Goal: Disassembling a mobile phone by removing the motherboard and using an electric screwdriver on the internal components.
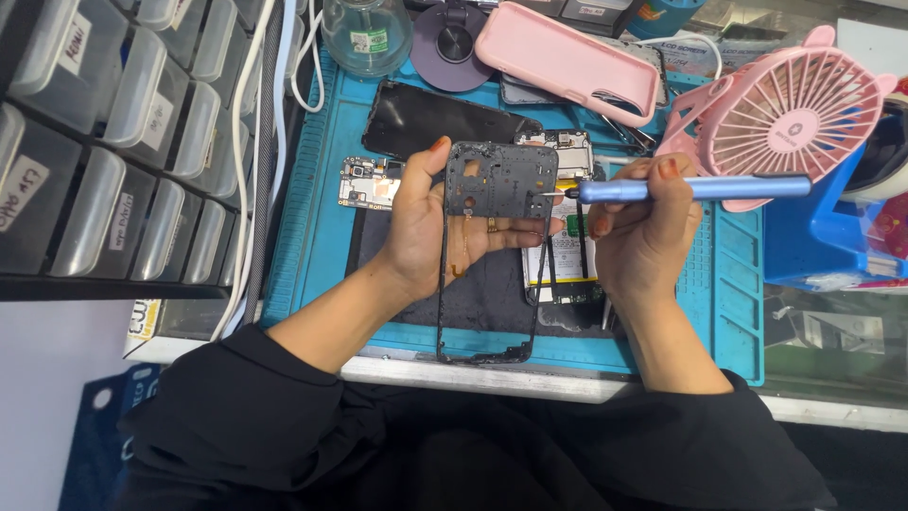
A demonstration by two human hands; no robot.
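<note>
My left hand (pixel 430 232) holds a black phone middle frame (pixel 498 180) upright over the blue work mat (pixel 312 237), thumb on its upper left edge. In my right hand (pixel 643 232) lies a blue electric screwdriver (pixel 695 188), held level, its thin tip touching the frame's right edge. Behind the frame lies an opened phone body (pixel 566 251) with its battery and board showing. A small green circuit board (pixel 369 183) rests on the mat left of my thumb. A black screen panel (pixel 426 118) lies further back.
Grey drawer bins (pixel 113 142) stand at the left with white cables (pixel 248 170) beside them. At the back are a glass flask (pixel 367 36), a pink phone case (pixel 567 59) and a purple round stand (pixel 454 47). A pink fan (pixel 790 109) and blue box (pixel 818 237) sit at right.
</note>
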